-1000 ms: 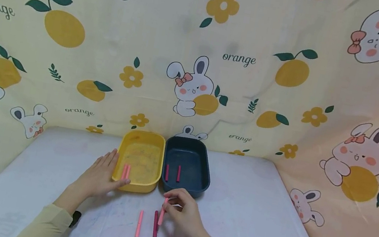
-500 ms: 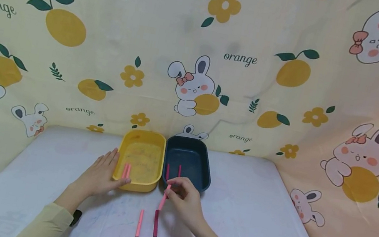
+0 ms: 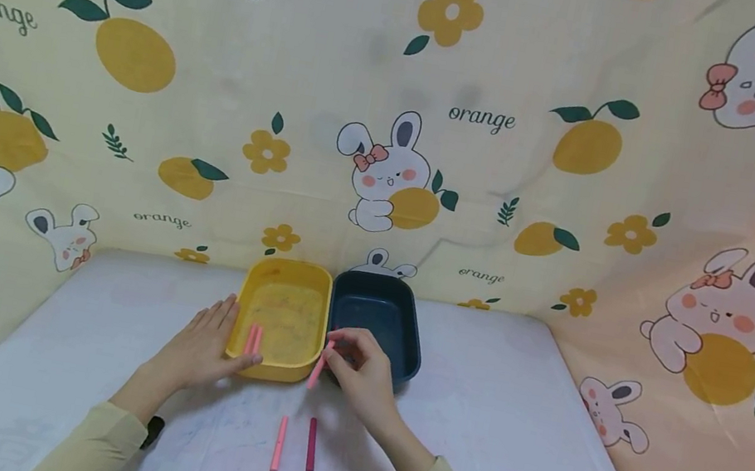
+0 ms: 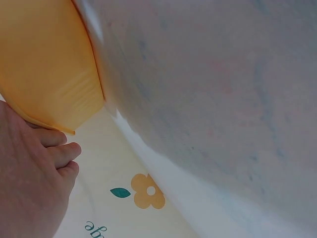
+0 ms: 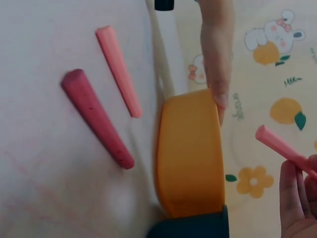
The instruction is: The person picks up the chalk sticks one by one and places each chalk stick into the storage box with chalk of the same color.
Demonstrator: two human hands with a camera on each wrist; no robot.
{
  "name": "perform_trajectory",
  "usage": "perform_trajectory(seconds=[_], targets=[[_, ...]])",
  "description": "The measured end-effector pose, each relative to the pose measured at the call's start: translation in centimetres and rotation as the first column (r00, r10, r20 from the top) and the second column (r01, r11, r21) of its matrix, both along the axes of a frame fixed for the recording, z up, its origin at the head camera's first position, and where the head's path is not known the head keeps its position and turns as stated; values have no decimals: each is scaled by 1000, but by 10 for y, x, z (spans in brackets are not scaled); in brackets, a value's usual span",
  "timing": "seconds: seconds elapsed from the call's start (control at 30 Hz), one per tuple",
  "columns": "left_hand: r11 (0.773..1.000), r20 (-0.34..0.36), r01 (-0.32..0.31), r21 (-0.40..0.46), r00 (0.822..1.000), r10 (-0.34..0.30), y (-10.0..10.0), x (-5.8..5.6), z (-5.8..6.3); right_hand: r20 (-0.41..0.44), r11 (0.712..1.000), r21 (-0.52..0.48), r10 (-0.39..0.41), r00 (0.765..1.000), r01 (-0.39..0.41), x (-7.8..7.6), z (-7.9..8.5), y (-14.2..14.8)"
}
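Note:
My right hand pinches a light pink crayon between thumb and fingers, tilted above the near edge where two bins meet. In the right wrist view the crayon sticks out past the fingertips. My left hand lies along the left side of the yellow bin, fingers extended and thumb over its front rim. Two light pink crayons are in that bin. On the table lie a light pink crayon and a dark red-pink crayon, side by side.
A dark blue bin stands against the yellow one's right side; my right hand covers part of its inside. A white cloth covers the table. Behind hangs a cream curtain printed with rabbits and oranges.
My right hand has moved forward and slightly left with the pink crayon, from above the table to the bins' near edge. The left hand stays at the yellow bin.

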State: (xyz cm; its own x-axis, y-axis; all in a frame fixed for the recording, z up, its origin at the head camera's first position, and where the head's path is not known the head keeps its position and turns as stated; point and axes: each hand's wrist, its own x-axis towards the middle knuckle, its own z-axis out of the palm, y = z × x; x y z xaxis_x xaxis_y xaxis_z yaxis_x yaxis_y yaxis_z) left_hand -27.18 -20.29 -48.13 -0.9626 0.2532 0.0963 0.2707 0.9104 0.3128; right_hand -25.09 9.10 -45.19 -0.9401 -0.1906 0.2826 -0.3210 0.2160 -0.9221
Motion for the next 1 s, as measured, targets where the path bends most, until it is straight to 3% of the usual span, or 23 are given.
perform_trajectory(seconds=[0.3, 0.53, 1.0], targets=[[1000, -4, 6, -2, 1000, -6, 0, -1, -2, -43, 1000, -2, 15, 999, -15, -17, 4, -19], [1000, -19, 3, -1, 1000, -3, 0, -1, -1, -39, 996, -39, 82, 996, -83, -33, 3, -32], [1000, -26, 16, -9, 1000, -16, 1, 0, 3, 19, 987, 48, 155, 988, -156, -65, -2, -55]])
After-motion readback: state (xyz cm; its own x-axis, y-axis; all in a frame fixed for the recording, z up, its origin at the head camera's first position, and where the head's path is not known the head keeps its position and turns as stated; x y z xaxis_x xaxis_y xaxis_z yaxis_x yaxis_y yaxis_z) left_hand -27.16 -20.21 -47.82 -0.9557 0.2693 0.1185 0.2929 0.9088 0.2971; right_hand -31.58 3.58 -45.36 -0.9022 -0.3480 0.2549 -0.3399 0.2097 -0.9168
